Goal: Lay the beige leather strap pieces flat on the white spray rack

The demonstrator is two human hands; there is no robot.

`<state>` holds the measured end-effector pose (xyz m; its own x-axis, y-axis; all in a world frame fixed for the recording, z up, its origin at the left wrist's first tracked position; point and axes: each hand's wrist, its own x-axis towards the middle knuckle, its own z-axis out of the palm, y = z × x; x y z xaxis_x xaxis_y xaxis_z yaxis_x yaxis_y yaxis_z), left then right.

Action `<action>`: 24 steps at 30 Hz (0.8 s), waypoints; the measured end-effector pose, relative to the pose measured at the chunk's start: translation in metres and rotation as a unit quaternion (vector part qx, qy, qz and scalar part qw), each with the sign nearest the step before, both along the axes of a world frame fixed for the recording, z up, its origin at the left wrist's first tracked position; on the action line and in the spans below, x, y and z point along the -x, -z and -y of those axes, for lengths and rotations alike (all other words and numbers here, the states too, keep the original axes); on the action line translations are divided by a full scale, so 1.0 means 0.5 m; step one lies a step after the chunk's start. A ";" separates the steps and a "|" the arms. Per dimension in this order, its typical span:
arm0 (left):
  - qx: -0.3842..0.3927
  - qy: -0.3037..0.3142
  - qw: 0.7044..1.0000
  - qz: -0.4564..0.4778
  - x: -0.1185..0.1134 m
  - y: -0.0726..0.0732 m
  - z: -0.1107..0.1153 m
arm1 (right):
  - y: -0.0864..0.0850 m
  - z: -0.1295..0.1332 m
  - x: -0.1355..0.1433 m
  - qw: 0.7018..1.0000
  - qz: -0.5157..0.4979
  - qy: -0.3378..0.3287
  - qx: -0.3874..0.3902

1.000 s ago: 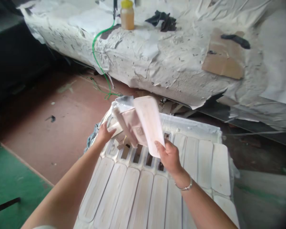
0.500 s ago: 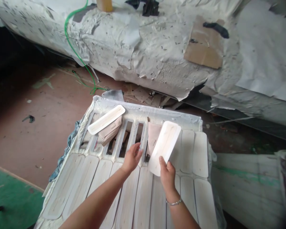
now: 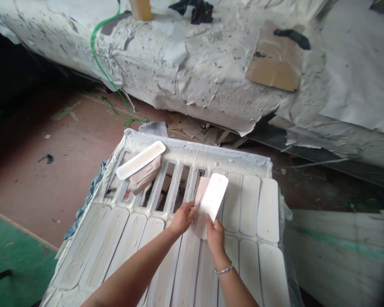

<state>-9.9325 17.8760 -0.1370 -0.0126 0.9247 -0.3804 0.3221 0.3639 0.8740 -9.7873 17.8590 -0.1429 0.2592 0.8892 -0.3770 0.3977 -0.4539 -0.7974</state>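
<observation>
The right hand [image 3: 215,233] is closed on the lower end of a white panel [image 3: 215,194] with rounded ends, holding it at a slant above the slotted frame [image 3: 198,149]. The left hand [image 3: 182,218] has its fingers bent beside the panel's left edge, at a pink piece [image 3: 201,188] partly hidden behind it; whether they grip it cannot be told. 1 loose panel [image 3: 141,160] lies aslant on a folded pink bundle [image 3: 147,175] over the slots at the frame's far left. Flat pale panels [image 3: 250,207] lie side by side to the right and nearer the person. 1 bracelet [image 3: 224,270] circles the right wrist. Beyond, a cardboard sheet [image 3: 273,70] and dark scraps [image 3: 201,12] rest on a covered counter [image 3: 217,76], and a green cord [image 3: 97,59] hangs down its side.
</observation>
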 end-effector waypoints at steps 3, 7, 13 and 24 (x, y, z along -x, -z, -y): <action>0.032 0.020 0.999 -0.018 -0.014 0.009 -0.023 | 0.009 -0.038 0.004 0.997 0.046 -0.056 -0.012; 0.088 0.013 0.992 -0.092 0.000 0.013 -0.071 | 0.019 -0.104 0.004 0.980 0.113 -0.164 -0.001; 0.106 0.004 0.987 -0.121 0.030 0.025 -0.090 | -0.008 -0.129 0.011 0.888 0.324 -0.321 0.053; 0.121 0.031 0.968 -0.219 0.015 0.011 -0.104 | -0.054 -0.155 -0.037 0.850 0.399 -0.333 0.086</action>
<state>-9.9400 17.9279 -0.1426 -0.1689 0.8136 -0.5563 0.6704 0.5086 0.5403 -9.7688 17.9362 -0.1157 -0.0465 0.8883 -0.4570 0.9952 0.0018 -0.0977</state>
